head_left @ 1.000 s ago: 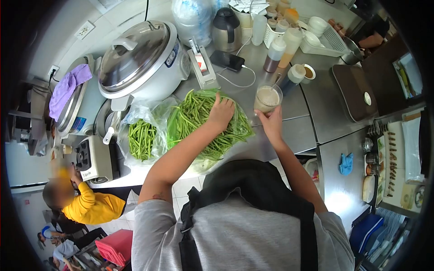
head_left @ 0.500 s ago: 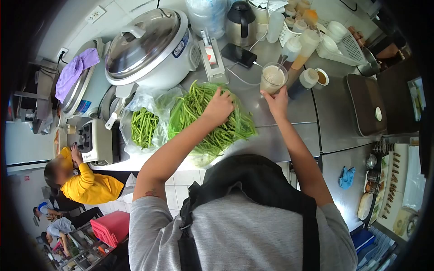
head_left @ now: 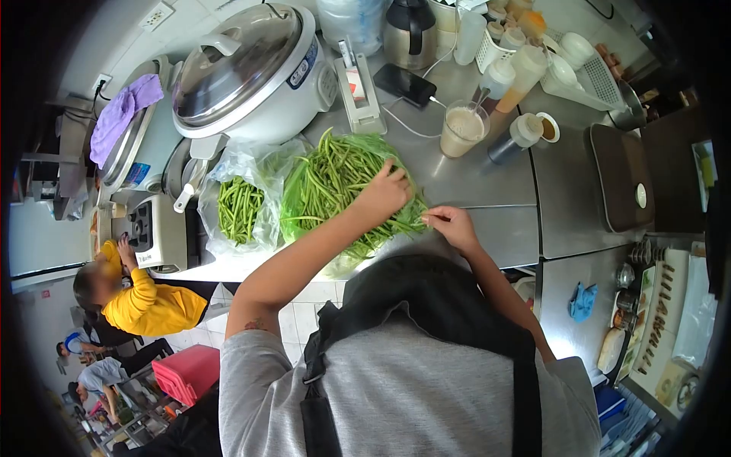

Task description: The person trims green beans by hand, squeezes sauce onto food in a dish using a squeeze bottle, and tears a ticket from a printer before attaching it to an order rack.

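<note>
A large heap of green beans (head_left: 335,171) lies in an open green plastic bag (head_left: 292,199) on the steel counter. My left hand (head_left: 388,190) rests on the heap's right side, its fingers curled around some beans. At the bag's right edge, my right hand (head_left: 454,228) has thumb and fingers pinched together at what looks like the end of a green bean. Left of the heap, a clear plastic bag (head_left: 268,164) holds shorter bean pieces (head_left: 241,209). A cup of beige drink (head_left: 463,131) with a spoon or straw stands beyond my right hand, apart from it.
A big rice cooker (head_left: 244,72) stands behind the bags. A phone (head_left: 405,85) on a white cable, squeeze bottles (head_left: 525,131) and a brown tray (head_left: 620,179) are on the counter. At left, a person in yellow (head_left: 152,301) stands by a white appliance (head_left: 156,232).
My right hand has let go of the drink cup and come back toward me to the bean bag's right edge. My left hand has shifted slightly right and nearer on the heap.
</note>
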